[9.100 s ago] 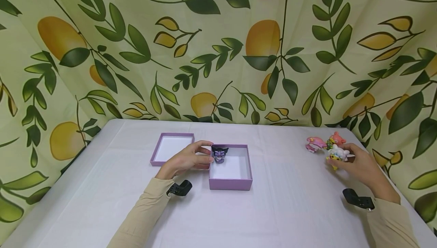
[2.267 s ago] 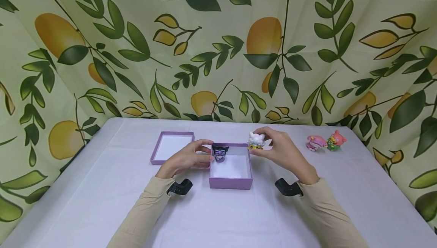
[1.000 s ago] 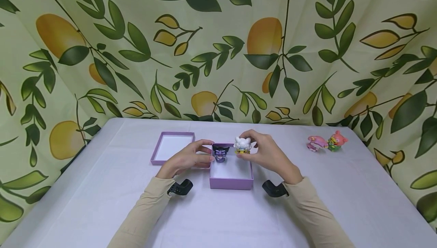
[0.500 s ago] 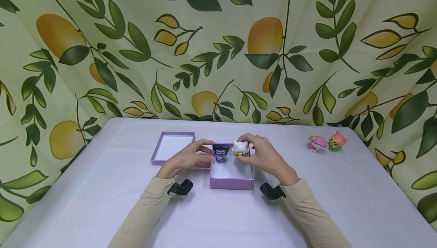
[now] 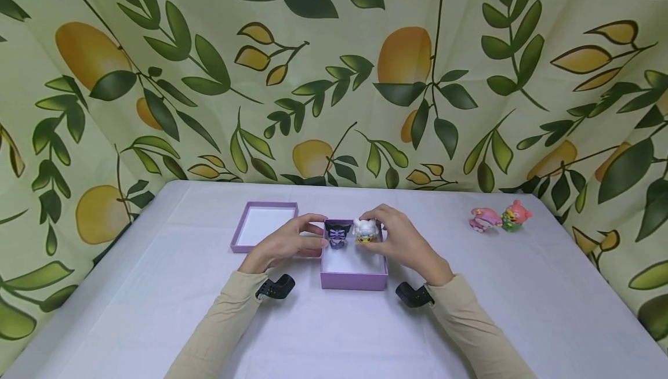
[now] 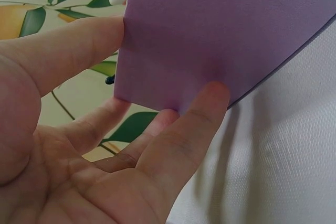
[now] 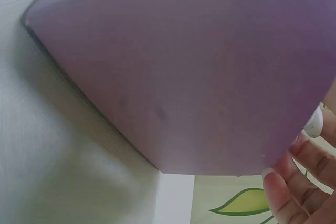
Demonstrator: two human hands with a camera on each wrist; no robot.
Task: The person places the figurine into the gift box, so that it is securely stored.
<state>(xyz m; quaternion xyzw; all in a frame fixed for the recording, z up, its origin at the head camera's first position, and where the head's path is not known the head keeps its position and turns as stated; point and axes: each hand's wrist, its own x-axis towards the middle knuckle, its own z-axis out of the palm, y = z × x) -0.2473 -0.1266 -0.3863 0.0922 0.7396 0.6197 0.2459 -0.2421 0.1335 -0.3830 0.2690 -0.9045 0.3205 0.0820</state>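
A purple box [image 5: 353, 281] with a white inside stands mid-table. My left hand [image 5: 292, 240] grips its left back corner; in the left wrist view the fingertips [image 6: 212, 95] touch the outer wall [image 6: 210, 30] and others reach round its edge. Inside, at the back left, a black-and-purple figurine [image 5: 337, 235] stands upright. Beside it my right hand [image 5: 404, 240] holds a white figurine [image 5: 365, 230] with a yellow lower part, between thumb and fingers inside the back right of the box. In the right wrist view the box wall [image 7: 184, 77] hides most of the figurine.
The shallow purple lid [image 5: 242, 248] lies inside up, left and behind the box. At the table's far right are a pink figurine [image 5: 484, 219] and a coral-and-green figurine [image 5: 515, 217], side by side. A leaf-patterned curtain [image 5: 334, 77] hangs behind the white tablecloth [image 5: 209, 332].
My right hand picked the white figurine from the group at right, carried it left over the box and lowered it in beside the black-and-purple one. The left hand stays at the box.
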